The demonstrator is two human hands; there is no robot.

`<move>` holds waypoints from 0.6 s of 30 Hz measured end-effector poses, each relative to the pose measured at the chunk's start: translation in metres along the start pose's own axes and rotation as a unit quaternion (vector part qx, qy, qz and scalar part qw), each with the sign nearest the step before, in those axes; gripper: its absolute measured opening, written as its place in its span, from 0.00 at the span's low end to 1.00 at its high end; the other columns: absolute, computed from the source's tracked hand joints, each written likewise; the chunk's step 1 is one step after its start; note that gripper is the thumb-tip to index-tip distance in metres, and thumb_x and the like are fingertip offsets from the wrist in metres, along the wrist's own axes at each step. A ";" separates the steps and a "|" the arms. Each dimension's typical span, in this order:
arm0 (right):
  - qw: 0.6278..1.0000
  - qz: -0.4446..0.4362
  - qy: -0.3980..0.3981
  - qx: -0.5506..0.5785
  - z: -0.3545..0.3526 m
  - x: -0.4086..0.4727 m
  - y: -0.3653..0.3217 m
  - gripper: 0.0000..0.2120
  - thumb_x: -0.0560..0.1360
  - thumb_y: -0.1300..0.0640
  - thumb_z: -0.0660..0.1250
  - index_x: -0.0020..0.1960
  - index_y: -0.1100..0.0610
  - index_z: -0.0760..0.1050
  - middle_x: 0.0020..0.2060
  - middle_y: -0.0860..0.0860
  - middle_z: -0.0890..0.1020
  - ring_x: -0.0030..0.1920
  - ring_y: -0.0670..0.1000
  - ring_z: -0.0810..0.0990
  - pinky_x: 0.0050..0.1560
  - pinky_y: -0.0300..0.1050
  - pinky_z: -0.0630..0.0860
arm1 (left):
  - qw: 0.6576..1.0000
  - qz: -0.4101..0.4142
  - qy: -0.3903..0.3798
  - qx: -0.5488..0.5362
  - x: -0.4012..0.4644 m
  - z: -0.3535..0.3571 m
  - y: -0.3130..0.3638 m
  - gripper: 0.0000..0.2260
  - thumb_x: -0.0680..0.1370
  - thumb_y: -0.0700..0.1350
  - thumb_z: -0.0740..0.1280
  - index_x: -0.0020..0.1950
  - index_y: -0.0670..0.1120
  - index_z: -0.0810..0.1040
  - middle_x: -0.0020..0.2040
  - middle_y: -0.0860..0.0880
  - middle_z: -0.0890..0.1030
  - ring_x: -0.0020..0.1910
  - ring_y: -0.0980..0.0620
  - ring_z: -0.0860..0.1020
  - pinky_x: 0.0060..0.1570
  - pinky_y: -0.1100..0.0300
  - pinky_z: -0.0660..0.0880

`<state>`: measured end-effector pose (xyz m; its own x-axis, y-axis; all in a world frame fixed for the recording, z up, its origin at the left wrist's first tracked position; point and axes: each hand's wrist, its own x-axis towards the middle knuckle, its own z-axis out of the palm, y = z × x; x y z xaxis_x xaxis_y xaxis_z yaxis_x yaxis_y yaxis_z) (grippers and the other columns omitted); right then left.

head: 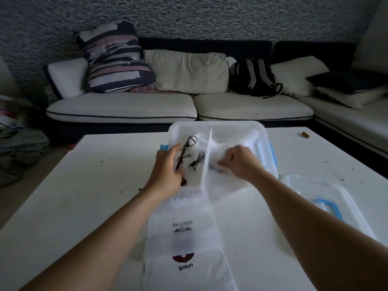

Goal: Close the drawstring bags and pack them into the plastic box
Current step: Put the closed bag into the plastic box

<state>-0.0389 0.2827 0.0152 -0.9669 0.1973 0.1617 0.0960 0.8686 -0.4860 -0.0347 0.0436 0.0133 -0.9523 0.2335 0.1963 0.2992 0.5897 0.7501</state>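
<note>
A clear plastic box with blue clips stands on the white table. White drawstring bags with dark cords lie inside it. My left hand rests on the bags at the box's near-left side, fingers curled over a cord. My right hand presses into a white bag in the right half of the box, one edge of which stands up. More white bags, one printed "broun", lie flat on the table in front of the box, between my forearms.
The box's clear lid with a blue handle lies on the table to the right. A small brown item sits at the table's far right. A white sofa with cushions and a black backpack stands beyond.
</note>
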 end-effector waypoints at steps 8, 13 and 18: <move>0.999 0.005 -0.026 -0.040 -0.004 0.005 -0.019 0.32 0.75 0.48 0.71 0.74 0.50 0.59 0.53 0.57 0.81 0.47 0.61 0.80 0.46 0.52 0.80 | 1.000 -0.010 -0.017 -0.013 0.002 -0.016 -0.010 0.29 0.79 0.33 0.60 0.78 0.52 0.63 0.65 0.45 0.66 0.66 0.45 0.69 0.55 0.64 0.64; 0.998 -0.050 -0.027 -0.023 -0.009 -0.001 -0.041 0.17 0.76 0.46 0.64 0.63 0.49 0.73 0.55 0.54 0.81 0.53 0.59 0.80 0.52 0.51 0.78 | 0.999 0.017 -0.009 0.027 -0.001 -0.014 -0.012 0.27 0.81 0.36 0.61 0.79 0.48 0.61 0.59 0.45 0.66 0.54 0.49 0.69 0.49 0.69 0.61; 0.977 -0.036 -0.195 -0.081 -0.018 0.003 -0.065 0.27 0.73 0.29 0.62 0.45 0.52 0.85 0.44 0.51 0.85 0.49 0.52 0.81 0.55 0.49 0.75 | 0.999 0.019 -0.006 0.037 0.002 -0.015 -0.015 0.26 0.82 0.41 0.63 0.79 0.48 0.61 0.63 0.43 0.68 0.62 0.45 0.71 0.56 0.65 0.62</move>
<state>-0.0433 0.2351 0.0627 -0.9861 -0.0280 -0.1638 0.0293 0.9409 -0.3374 -0.0414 0.0239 0.0120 -0.9395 0.2657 0.2161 0.3392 0.6353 0.6938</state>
